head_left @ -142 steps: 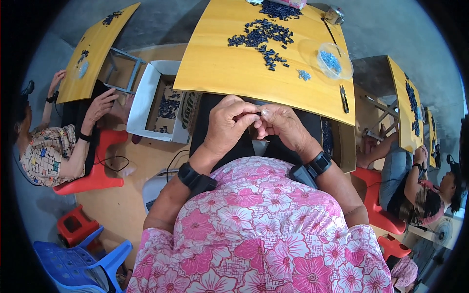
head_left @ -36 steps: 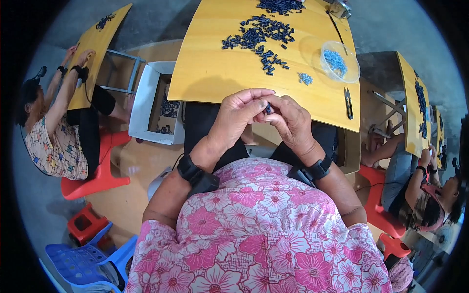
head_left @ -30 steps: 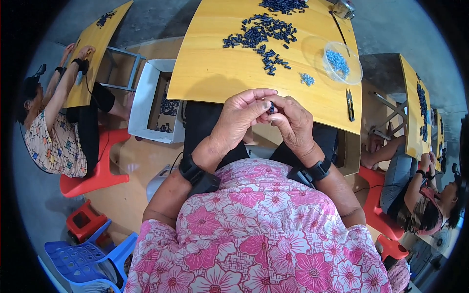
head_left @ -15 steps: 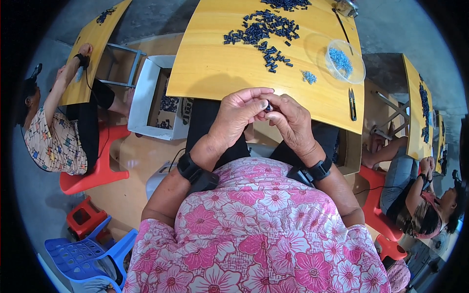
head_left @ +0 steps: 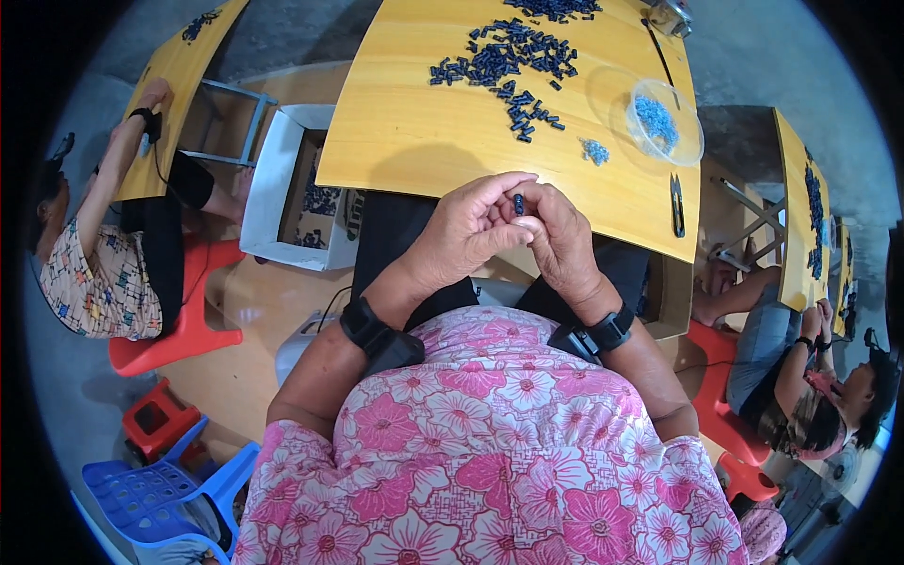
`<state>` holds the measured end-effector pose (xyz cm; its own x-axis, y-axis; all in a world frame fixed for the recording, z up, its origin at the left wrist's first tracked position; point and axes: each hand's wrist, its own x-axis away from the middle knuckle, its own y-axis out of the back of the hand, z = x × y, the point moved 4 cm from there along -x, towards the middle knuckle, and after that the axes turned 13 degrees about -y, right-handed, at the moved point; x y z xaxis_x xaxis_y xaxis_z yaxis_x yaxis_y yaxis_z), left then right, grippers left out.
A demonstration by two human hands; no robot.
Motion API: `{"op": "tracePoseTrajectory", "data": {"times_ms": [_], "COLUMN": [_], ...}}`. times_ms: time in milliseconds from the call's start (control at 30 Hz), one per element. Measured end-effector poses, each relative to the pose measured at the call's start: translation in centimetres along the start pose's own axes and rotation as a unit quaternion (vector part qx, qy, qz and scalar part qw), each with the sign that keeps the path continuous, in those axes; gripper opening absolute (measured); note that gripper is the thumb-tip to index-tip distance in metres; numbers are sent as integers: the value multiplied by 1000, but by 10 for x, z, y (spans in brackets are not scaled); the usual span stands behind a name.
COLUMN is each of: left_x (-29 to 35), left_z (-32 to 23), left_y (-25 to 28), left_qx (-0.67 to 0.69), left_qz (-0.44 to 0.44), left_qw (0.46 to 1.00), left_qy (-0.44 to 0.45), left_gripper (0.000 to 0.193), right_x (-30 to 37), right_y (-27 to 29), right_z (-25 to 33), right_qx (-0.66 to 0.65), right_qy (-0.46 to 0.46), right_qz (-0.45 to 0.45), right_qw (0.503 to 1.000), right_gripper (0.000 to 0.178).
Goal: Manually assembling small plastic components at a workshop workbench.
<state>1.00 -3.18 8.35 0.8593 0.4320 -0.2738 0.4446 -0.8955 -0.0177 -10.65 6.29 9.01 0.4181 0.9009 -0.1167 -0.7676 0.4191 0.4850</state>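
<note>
- The left hand [head_left: 468, 229] and right hand [head_left: 564, 234] meet in front of the chest, near the front edge of the tabletop [head_left: 386, 127].
- Between the 2 hands is 1 dark piece [head_left: 519, 203], short and tube-like, roughly upright.
- The right hand is closed narrowly on this piece, by thumb and forefinger.
- The left hand is curved around the near side, its thumb tip at the right thumb; I cannot tell whether it grips the piece too.
- Each wrist wears 1 black band: left band [head_left: 363, 326], right band [head_left: 616, 329].
- Beyond the hands, a loose pile [head_left: 494, 64] of similar dark pieces spreads over the tabletop.
- Farther back lies a 2nd pile [head_left: 556, 8], cut off by the upper edge of the view.
- To the right of the loose pile sits a clear bowl [head_left: 695, 141] with small blue bits [head_left: 656, 122] inside.
- A small heap [head_left: 594, 152] of blue bits lies just beside the bowl, on its left.
- Black snips [head_left: 677, 205] lie near the right edge, points away from the person.
- A thin dark rod [head_left: 658, 47] lies behind the bowl, with a jar [head_left: 669, 17] near its far end.
- A white box [head_left: 266, 209] stands left of the tabletop, with more dark pieces inside.
- 2 other people sit on red stools, 1 on each side, at yellow tables.
</note>
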Motion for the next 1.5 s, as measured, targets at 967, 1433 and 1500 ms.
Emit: {"op": "tracePoseTrajectory", "data": {"times_ms": [967,1433,1500], "left_x": [-13,-10,-8], "left_z": [9,16,17], "left_y": [7,12,12], "left_qx": [76,39,32], "left_qz": [-111,-126,-114], "left_qw": [990,990,991], "left_qy": [37,57,61], "left_gripper": [29,21,22], "right_x": [-28,-18,-15], "right_y": [-12,-16,-17], "right_z": [-20,-22,-21], "right_qx": [-400,-554,-555], "right_qy": [-289,-359,-347], "right_qz": [157,166,176], "right_qw": [855,732,735], "right_gripper": [29,28,28]}}
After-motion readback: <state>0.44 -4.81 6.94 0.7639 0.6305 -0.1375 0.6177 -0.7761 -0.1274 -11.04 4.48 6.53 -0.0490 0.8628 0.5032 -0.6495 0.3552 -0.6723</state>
